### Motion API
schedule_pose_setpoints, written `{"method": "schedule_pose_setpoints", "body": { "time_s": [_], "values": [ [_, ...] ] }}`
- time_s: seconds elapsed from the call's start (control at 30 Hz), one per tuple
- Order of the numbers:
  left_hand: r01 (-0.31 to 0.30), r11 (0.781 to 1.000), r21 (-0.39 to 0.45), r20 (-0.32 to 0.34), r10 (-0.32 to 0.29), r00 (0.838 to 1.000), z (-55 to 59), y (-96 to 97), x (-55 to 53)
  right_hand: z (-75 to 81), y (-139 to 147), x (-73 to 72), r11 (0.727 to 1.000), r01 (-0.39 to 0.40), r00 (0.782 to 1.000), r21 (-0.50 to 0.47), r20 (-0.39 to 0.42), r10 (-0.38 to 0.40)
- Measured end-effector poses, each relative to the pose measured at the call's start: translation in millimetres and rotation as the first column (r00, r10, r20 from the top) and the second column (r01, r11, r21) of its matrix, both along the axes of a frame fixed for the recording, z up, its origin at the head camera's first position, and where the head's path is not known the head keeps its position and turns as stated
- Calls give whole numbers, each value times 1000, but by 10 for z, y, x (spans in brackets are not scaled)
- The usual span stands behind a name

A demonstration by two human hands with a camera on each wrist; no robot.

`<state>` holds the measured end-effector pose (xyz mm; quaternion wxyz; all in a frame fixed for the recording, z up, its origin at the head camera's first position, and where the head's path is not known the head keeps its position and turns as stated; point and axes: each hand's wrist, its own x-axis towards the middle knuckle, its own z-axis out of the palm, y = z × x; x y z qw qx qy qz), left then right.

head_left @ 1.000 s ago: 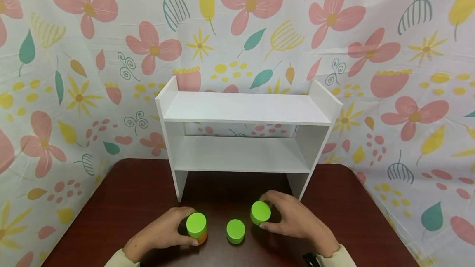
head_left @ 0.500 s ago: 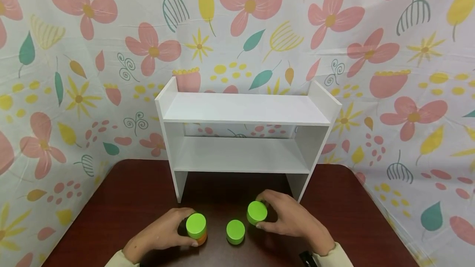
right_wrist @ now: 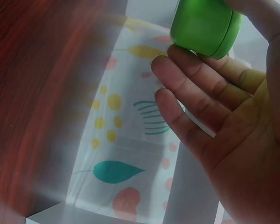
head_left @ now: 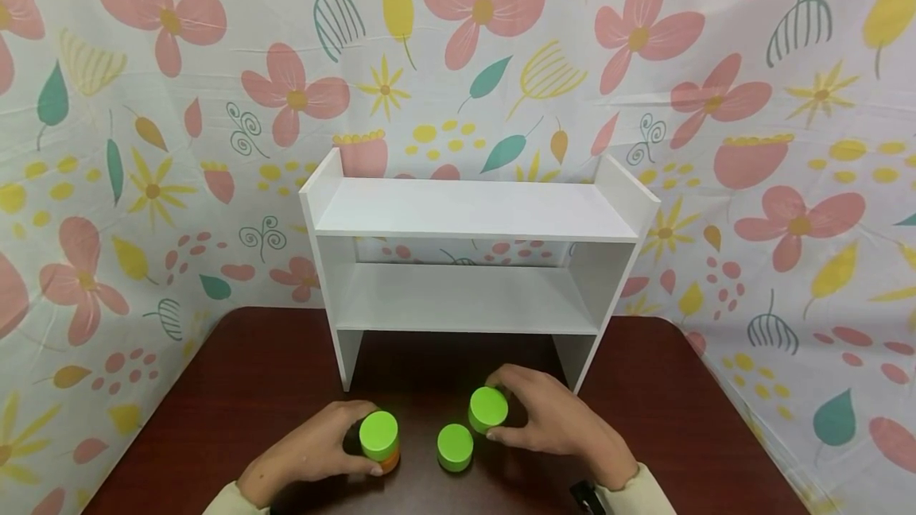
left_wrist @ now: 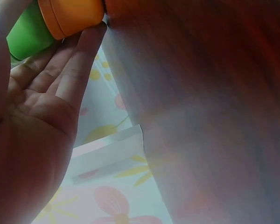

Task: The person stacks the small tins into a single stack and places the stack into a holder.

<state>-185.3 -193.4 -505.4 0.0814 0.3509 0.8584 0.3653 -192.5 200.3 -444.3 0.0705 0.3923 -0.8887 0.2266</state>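
Observation:
On the left, my left hand (head_left: 318, 445) holds a small round green jar (head_left: 379, 433) and an orange one (head_left: 390, 462) directly beneath it, thumb in front and fingers behind. The left wrist view shows fingertips against the orange jar (left_wrist: 77, 16), and its seam near the green part. My right hand (head_left: 547, 412) pinches another green jar (head_left: 489, 408) between thumb and fingers; a seam runs round this jar (right_wrist: 203, 25) in the right wrist view. Between the hands, a third green jar (head_left: 455, 447) stands on the table, just left of and nearer than the right-hand jar.
A white two-tier shelf (head_left: 465, 253) stands behind the jars on the dark red-brown table (head_left: 250, 372). Its side panels come down close behind both hands. A flower-patterned cloth (head_left: 458, 46) hangs behind and along the sides.
My right hand has slid left with its green jar, closer to the jar in the middle. The left hand and its jars stay where they were.

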Motion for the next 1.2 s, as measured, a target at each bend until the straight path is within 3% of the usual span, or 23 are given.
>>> {"method": "schedule_pose_setpoints", "body": {
  "time_s": [1.2],
  "values": [
    [10,1000,12,13,-10,1000,2,-4,-3,63,-259,-24,998,-57,996,-7,-62,56]
  ]
}}
